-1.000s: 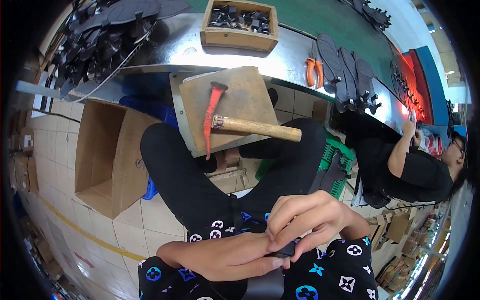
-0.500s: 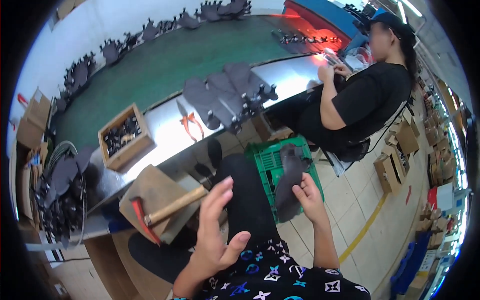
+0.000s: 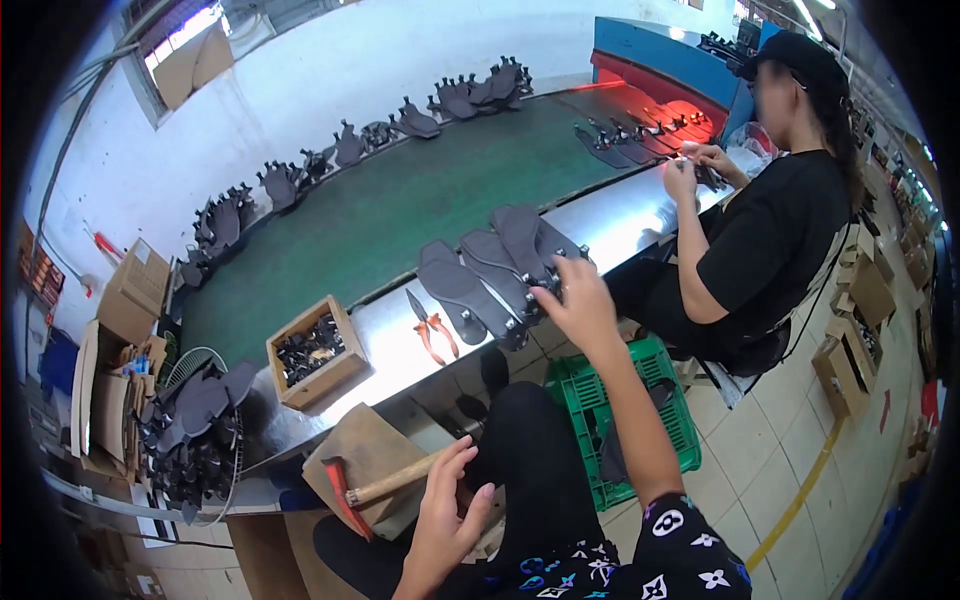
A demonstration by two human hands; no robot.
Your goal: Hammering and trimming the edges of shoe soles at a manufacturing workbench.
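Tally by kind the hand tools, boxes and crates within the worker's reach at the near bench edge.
Hammers with red head and wooden handle: 1
Orange-handled pliers: 1
Wooden boxes of small dark parts: 1
Green plastic crates: 1
Total: 4

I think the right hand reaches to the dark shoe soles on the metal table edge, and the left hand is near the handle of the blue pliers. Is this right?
Not quite. The right hand does reach to the dark shoe soles on the metal table edge, but the left hand is near the wooden handle of a hammer, not pliers. The pliers are orange and lie on the table. The head view shows it.
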